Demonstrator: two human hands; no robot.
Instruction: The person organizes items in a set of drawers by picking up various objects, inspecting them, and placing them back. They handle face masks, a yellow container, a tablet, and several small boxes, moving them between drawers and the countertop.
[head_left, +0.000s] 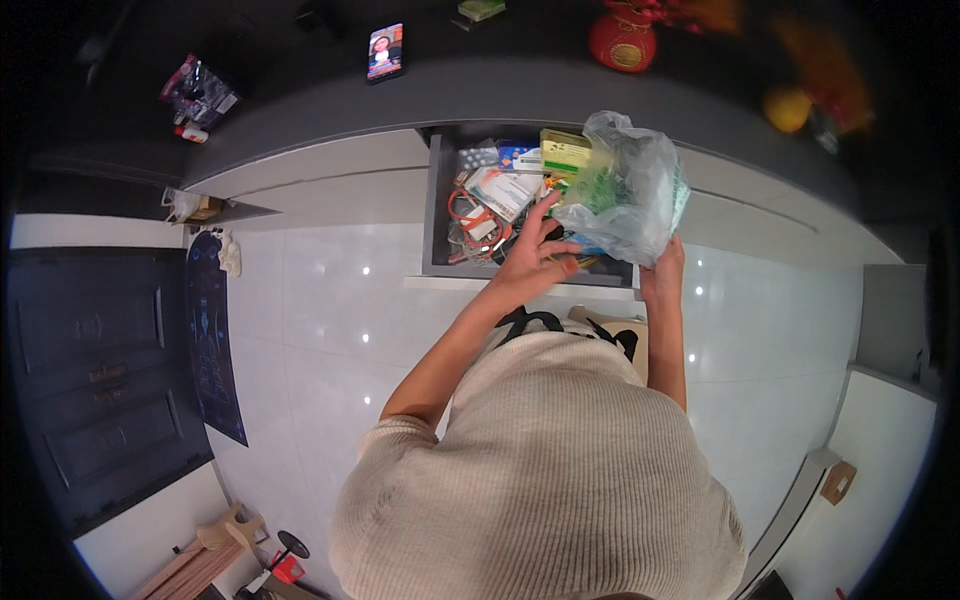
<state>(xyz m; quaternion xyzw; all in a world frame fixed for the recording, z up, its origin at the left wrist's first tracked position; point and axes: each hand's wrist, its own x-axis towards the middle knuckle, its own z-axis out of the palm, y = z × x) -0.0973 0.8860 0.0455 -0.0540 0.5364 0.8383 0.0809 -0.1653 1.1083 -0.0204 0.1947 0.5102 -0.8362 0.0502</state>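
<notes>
A translucent plastic bag (637, 187) with something green inside is gripped at its lower right by my right hand (663, 271). The bag covers the right part of an open drawer (437, 202). My left hand (534, 251) is over the drawer's middle, fingers apart and holding nothing, close to the bag's left edge. Inside the drawer lie a yellow-green box (564, 152), a blue-and-white box (520, 157), a white box (504, 192), a blister pack of pills (478, 157) and an orange cable (454, 206). What lies beneath the bag is hidden.
On the dark countertop (480, 94) are a lit phone (385, 52), a plastic pouch (199, 91), a small white bottle with a red cap (191, 134) and a red vase (622, 43). Behind the drawer front stands a beige stool (639, 330), partly hidden by my body.
</notes>
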